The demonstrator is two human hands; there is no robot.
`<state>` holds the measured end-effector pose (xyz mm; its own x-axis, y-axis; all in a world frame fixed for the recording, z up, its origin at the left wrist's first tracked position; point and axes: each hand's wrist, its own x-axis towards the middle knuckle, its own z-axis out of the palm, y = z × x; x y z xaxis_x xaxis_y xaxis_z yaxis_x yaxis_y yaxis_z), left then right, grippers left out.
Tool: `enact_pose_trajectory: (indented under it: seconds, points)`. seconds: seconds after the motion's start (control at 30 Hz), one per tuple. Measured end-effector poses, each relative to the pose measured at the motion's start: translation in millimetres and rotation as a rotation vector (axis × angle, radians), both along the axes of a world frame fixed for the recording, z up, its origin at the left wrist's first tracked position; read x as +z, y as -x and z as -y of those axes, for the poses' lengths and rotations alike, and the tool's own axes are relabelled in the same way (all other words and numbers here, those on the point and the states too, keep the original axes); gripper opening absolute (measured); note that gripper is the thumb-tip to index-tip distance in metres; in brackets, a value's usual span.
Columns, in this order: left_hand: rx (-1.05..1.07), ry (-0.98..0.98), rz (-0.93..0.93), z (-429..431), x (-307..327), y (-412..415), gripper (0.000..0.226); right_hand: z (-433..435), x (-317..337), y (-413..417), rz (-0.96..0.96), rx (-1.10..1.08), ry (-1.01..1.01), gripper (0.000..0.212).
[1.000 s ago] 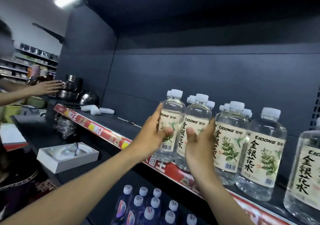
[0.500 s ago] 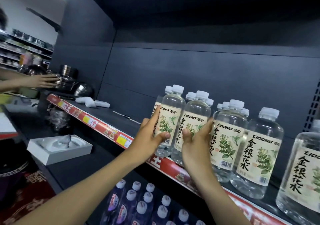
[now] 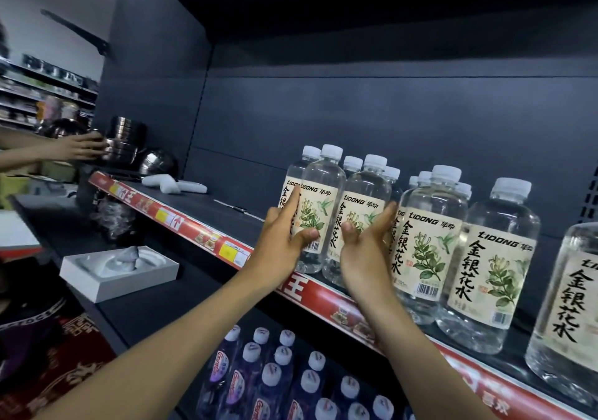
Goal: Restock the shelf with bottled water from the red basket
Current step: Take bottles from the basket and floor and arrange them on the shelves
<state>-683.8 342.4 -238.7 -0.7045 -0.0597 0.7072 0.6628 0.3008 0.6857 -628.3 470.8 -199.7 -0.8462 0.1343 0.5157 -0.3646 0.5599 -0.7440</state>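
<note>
Two bottles are in hand at the left end of a long dark shelf (image 3: 200, 203). Its board runs on past the left fingertips toward a stack of steel bowls (image 3: 124, 148), where another person's hand (image 3: 81, 148) is busy. Just beyond the right fingertips stands the stocked row (image 3: 433, 241) of clear water bottles, upright and several deep. A red price strip (image 3: 194, 235) runs along the shelf front under both wrists. The red basket is not in view.

The left hand (image 3: 284, 241) grips the left bottle (image 3: 323, 190), with its fingers up the bottle's far side and its thumb (image 3: 307, 235) across the label. The right hand (image 3: 362, 251) grips the second bottle (image 3: 365, 193). Its thumb (image 3: 349, 228) lies on the label, and its fingers (image 3: 388, 215) are wedged between that bottle and the row's nearest one. Both held bottles are upright and touch each other. Their bases sit at board level, but whether they rest on it cannot be told.

The likeliest trouble is at those wedged fingers. Drawing them out sideways could drag the neighbouring bottle off balance and rock the row. Both bottles also stand close to the front edge, so letting go with a base on the strip could tip one forward onto the purple bottles (image 3: 275, 371) below the forearms. Pushing both back at once could knock over the bottles behind the fingertips.
</note>
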Motion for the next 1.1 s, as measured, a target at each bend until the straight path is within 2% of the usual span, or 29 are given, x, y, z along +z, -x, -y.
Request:
enact_pose_trajectory:
  seconds: [0.27,0.53,0.87,1.0,1.1]
  points:
    - [0.096,0.149,0.018,-5,-12,4,0.084,-5,-29,-8,0.012,0.037,-0.067,0.097]
    - [0.133,0.159,-0.086,1,-19,11,0.088,-2,-33,2,-0.041,-0.023,-0.141,0.096]
    - [0.159,0.186,-0.02,1,-16,18,0.086,1,-36,4,-0.039,-0.069,-0.219,0.097]
    - [0.224,0.289,0.024,3,-12,7,0.083,0,-35,-3,-0.033,-0.037,-0.215,0.095]
    - [0.392,0.482,0.027,9,-18,-12,0.073,2,-46,-15,-0.094,-0.04,-0.288,0.09]
